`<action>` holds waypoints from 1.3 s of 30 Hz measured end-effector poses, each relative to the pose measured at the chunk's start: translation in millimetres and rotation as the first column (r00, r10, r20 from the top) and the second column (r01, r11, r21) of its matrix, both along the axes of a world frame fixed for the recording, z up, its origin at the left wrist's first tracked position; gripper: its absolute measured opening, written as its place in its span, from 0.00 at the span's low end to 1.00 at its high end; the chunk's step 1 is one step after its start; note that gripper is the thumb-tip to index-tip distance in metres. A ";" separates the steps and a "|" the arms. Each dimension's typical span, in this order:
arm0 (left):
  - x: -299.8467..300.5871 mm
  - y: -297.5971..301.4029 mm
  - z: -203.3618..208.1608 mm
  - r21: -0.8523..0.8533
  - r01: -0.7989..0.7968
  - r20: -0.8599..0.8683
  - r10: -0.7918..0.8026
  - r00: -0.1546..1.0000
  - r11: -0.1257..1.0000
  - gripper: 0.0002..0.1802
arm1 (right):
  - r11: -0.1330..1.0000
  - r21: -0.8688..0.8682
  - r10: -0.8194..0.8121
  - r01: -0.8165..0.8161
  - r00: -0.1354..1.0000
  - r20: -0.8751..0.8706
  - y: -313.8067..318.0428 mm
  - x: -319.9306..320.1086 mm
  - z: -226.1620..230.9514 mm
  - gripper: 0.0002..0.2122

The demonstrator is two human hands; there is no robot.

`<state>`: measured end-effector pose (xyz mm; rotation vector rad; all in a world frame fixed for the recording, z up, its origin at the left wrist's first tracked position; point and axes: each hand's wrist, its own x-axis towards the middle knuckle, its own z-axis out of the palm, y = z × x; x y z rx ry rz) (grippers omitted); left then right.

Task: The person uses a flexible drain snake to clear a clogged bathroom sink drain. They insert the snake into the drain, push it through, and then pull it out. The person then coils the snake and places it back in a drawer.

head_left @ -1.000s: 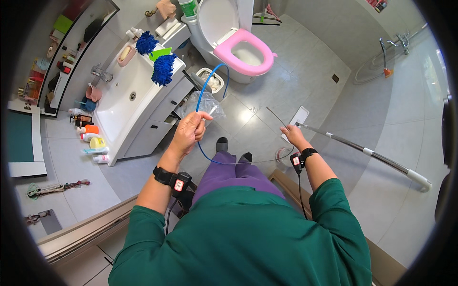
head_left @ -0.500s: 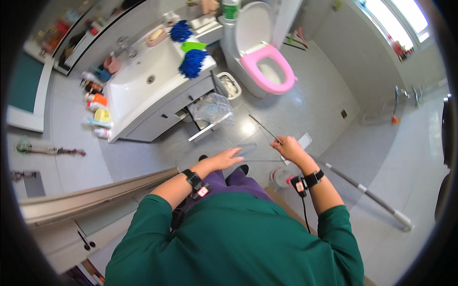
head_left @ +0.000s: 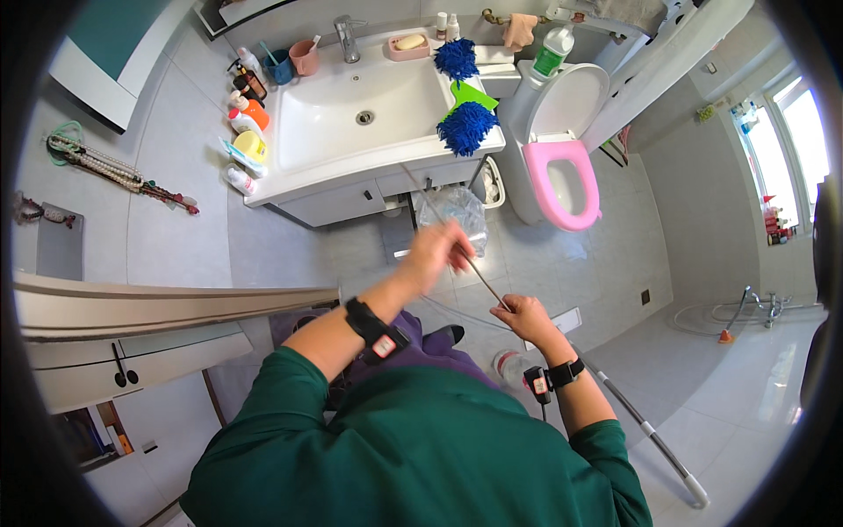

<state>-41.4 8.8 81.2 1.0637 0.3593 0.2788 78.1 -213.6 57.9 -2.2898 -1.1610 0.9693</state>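
Note:
My right hand (head_left: 525,318) is closed around the thin metal rod of a long pole (head_left: 647,430). The pole's thicker grey part slants away to the lower right, its white end near the floor. Farther up the same rod is my left hand (head_left: 435,255), curled over it with fingertips slightly blurred by motion. The rod's thin far end points toward the sink cabinet. On the right side of the counter lies a blue shaggy mop head (head_left: 467,129) with a green plastic plate (head_left: 470,98) in it. A second blue tuft (head_left: 457,60) sits just behind.
Toiletries and cups line the left of the white sink (head_left: 290,167). Below hangs an open drawer with a clear plastic bag (head_left: 457,211). A toilet with a pink seat (head_left: 544,180) stands right of a waste bin (head_left: 494,183). A clear plastic container (head_left: 511,364) is beside my legs.
My left hand has moved from open and apart onto the rod. The view has shifted, so the sink and toilet appear farther right. My right hand still holds the pole.

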 end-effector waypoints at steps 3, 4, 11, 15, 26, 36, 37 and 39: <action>-20.7 75.9 1.2 -0.295 -0.308 -0.013 0.318 0.948 0.904 0.23 | 0.997 -0.065 -0.051 0.050 0.998 -0.019 -17.4 -5.4 -13.7 0.15; -31.8 100.4 0.4 -0.342 -0.376 -0.034 0.389 0.921 0.861 0.21 | 0.994 -0.074 -0.090 0.084 0.994 -0.068 -22.5 -7.6 -16.2 0.15; -72.7 163.5 -32.5 -0.377 -0.471 -0.210 0.421 0.882 0.798 0.16 | 0.913 -0.103 -0.399 0.395 0.808 -0.433 -39.5 -14.4 26.0 0.12; -53.6 168.2 -39.2 -0.446 -0.444 -0.198 0.398 0.896 0.778 0.15 | 0.886 -0.138 -0.459 0.442 0.799 -0.388 -48.6 -10.0 89.5 0.10; 19.1 178.5 -29.9 -0.478 -0.284 0.011 0.329 0.944 0.831 0.18 | 0.699 0.040 -0.648 0.714 0.656 -0.387 -134.3 1.0 118.0 0.13; 64.8 58.6 -177.0 0.336 0.662 -0.635 -0.358 0.685 0.670 0.30 | 0.548 0.270 -0.632 0.792 0.603 -0.486 -201.8 22.5 131.4 0.14; 68.4 48.0 -199.9 0.521 0.745 -0.664 -0.350 0.661 0.417 0.30 | 0.545 0.263 -0.656 0.796 0.600 -0.458 -209.6 21.8 135.5 0.13; 73.4 25.0 -236.3 0.535 0.786 -0.718 -0.323 0.616 0.309 0.32 | 0.382 0.286 -0.689 0.879 0.477 -0.545 -223.5 17.3 142.6 0.14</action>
